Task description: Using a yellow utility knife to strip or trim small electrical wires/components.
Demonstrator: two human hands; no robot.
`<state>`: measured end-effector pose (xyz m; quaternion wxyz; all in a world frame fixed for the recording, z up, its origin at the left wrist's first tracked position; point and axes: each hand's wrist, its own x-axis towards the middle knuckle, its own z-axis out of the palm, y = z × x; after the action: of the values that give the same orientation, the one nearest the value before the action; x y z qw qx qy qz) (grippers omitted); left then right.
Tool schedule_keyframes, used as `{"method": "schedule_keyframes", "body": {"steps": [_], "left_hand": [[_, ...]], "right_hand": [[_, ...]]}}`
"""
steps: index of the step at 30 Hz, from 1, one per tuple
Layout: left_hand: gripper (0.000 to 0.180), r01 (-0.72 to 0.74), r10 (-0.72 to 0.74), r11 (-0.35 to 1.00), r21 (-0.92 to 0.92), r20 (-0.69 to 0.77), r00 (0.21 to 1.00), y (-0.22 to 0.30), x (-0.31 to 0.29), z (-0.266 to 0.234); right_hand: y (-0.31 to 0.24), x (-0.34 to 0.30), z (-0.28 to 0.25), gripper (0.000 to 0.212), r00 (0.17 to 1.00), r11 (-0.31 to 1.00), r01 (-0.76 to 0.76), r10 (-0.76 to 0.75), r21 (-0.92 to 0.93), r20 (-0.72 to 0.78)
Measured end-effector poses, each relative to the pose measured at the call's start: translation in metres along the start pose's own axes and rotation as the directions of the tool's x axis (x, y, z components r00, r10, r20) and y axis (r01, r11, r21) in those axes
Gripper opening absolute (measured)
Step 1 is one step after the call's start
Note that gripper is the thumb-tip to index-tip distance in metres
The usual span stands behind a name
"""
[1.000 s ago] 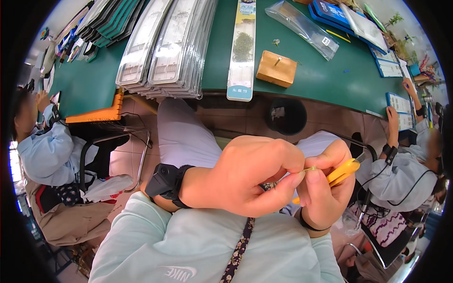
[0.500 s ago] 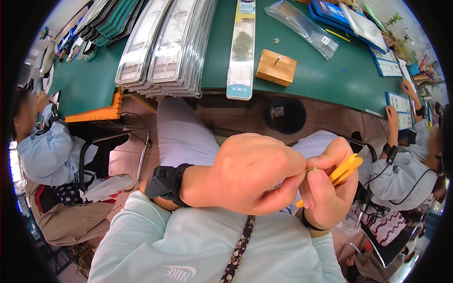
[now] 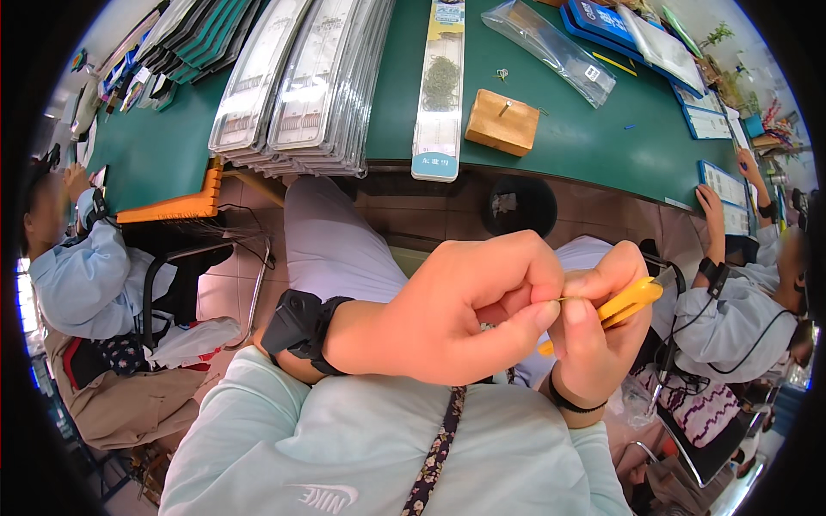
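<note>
My left hand (image 3: pixel 482 310) is closed in front of my chest, thumb and forefinger pinching a thin yellow-green line (image 3: pixel 569 298). The line spans the small gap to my right hand (image 3: pixel 598 331), whose thumb and forefinger pinch it too. A pair of small yellow-handled snips (image 3: pixel 632 301) is tucked in my right hand, with a grey blade end sticking out past the forefinger. Whatever else lies between the fingertips is too small to make out.
Ahead is a green table (image 3: pixel 594 138) with stacked clear plastic cases (image 3: pixel 323 103), a long printed case (image 3: pixel 437 120), a wooden block (image 3: pixel 502 123) and a clear bag (image 3: pixel 551 52). Below stands a black bin (image 3: pixel 520 206). People sit on both sides.
My left fingers have loosened and shifted, with the hand slightly higher. The greenish bit at the fingertips now shows as a thin line. The snips stay in my right hand.
</note>
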<state>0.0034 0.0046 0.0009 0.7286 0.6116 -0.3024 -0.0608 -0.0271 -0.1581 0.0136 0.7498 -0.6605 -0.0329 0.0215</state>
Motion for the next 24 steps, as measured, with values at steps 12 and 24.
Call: {"method": "schedule_keyframes", "body": {"steps": [12, 24], "left_hand": [[0.006, 0.253, -0.239, 0.804, -0.539, 0.098, 0.966, -0.003, 0.002, 0.001], [0.007, 0.199, -0.153, 0.926, -0.322, 0.160, 0.975, -0.001, -0.003, -0.012]], "right_hand": [[0.016, 0.006, 0.011, 0.020, 0.970, 0.960, 0.237, -0.242, 0.147, 0.014], [0.022, 0.026, 0.013, 0.020, 0.951, 0.855, 0.309, -0.264, 0.417, -0.162]]}}
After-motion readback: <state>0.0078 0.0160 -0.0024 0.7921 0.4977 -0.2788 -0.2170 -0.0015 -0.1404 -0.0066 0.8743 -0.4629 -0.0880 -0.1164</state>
